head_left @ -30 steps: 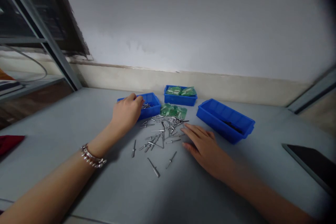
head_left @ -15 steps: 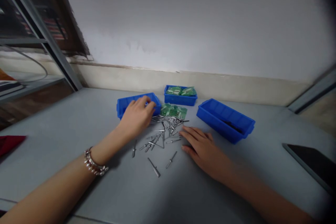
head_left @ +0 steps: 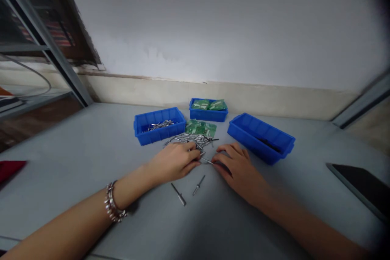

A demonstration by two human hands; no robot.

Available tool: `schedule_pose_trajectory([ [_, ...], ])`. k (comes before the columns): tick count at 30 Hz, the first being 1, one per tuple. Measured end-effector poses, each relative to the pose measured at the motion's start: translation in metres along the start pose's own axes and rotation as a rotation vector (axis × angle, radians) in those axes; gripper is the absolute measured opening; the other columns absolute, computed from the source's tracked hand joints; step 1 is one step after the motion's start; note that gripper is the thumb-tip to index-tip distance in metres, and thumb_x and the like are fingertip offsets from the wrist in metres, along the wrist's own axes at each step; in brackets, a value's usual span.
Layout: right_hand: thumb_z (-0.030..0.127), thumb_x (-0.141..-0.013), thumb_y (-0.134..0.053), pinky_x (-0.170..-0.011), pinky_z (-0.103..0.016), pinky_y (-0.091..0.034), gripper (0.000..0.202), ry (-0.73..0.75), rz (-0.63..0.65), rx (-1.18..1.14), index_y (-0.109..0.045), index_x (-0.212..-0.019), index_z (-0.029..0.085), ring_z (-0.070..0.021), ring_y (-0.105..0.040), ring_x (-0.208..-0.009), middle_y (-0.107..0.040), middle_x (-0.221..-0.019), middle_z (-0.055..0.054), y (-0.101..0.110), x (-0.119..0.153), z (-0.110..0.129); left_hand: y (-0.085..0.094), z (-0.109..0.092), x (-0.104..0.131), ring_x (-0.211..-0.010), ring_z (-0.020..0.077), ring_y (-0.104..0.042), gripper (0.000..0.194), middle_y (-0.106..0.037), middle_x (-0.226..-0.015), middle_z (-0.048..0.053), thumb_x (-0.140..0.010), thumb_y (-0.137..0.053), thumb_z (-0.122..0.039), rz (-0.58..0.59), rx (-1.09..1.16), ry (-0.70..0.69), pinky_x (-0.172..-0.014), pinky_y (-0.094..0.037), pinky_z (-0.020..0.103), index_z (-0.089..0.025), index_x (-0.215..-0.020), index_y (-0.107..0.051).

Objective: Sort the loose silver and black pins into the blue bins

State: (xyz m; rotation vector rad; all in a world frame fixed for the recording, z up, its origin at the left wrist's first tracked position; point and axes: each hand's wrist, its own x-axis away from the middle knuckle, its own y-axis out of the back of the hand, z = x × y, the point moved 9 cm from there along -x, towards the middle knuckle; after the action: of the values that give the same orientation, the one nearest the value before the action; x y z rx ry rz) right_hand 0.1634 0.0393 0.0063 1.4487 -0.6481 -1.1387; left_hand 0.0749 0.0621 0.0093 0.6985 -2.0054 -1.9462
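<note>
Silver blind rivets (head_left: 199, 140) lie in a loose pile on the grey table. My left hand (head_left: 178, 160) reaches over the near side of the pile, fingers curled together; what they hold, if anything, is hidden. Between the two hands, one blind rivet (head_left: 207, 161) has its right end in the pinch of my right hand (head_left: 236, 168). Nearer to me, two loose rivets (head_left: 179, 196) rest apart from the rest. Behind my left hand is a blue bin (head_left: 160, 134) with more rivets in it.
Green printed packets (head_left: 201, 127) lie behind the pile. A small blue bin (head_left: 209, 115) holds similar packets. At right stands a long blue bin (head_left: 258, 140) with dark small items inside, and a dark flat device (head_left: 362, 187). A red item (head_left: 12, 168) lies at far left.
My left hand has come from the left blue bin down to the pile, uncovering the rivets in that bin. My right thumb and fingers have closed on a rivet's end.
</note>
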Motion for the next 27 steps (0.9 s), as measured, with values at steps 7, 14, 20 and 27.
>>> schedule_pose_trajectory([
  [7, 0.021, -0.087, -0.046, -0.082, -0.039, -0.042, 0.014, -0.011, 0.003, -0.013, -0.06, -0.086, 0.023, -0.0224, -0.05, -0.094, -0.058, -0.094, -0.004, -0.0004, -0.0007, -0.0005, -0.0031, 0.0009, -0.0014, -0.074, 0.0161, -0.056, 0.014, -0.055, -0.086, 0.004, -0.089, -0.044, -0.024, 0.001, 0.013, 0.013, -0.063, -0.042, 0.027, -0.017, -0.091, -0.056],
  [14, 0.021, -0.087, -0.043, -0.08, -0.039, -0.043, 0.015, -0.021, 0.013, -0.032, -0.058, -0.087, 0.023, -0.0218, -0.049, -0.093, -0.057, -0.093, -0.003, -0.0026, -0.0004, -0.0003, -0.0026, -0.0043, -0.0013, -0.069, 0.0158, -0.055, 0.014, -0.055, -0.084, 0.004, -0.088, -0.042, -0.023, -0.037, -0.031, -0.014, -0.058, -0.04, 0.027, -0.016, -0.089, -0.054],
  [20, 0.019, -0.086, -0.044, -0.08, -0.041, -0.043, 0.017, -0.015, 0.014, -0.031, -0.058, -0.094, 0.021, -0.023, -0.049, -0.094, -0.057, -0.095, -0.005, -0.0033, -0.0002, 0.0013, 0.001, -0.0041, -0.0027, -0.068, 0.0151, -0.055, 0.015, -0.056, -0.082, 0.005, -0.089, -0.039, -0.018, -0.071, -0.023, -0.012, -0.057, -0.041, 0.026, -0.015, -0.088, -0.053],
  [27, 0.019, -0.086, -0.045, -0.079, -0.039, -0.044, 0.015, -0.02, 0.011, -0.029, -0.059, -0.091, 0.022, -0.0218, -0.051, -0.093, -0.058, -0.094, -0.005, -0.0004, 0.0003, 0.0026, -0.0036, -0.0032, -0.001, -0.072, 0.0167, -0.056, 0.017, -0.055, -0.089, 0.005, -0.089, -0.044, -0.029, -0.053, -0.017, -0.022, -0.059, -0.041, 0.027, -0.016, -0.098, -0.052],
])
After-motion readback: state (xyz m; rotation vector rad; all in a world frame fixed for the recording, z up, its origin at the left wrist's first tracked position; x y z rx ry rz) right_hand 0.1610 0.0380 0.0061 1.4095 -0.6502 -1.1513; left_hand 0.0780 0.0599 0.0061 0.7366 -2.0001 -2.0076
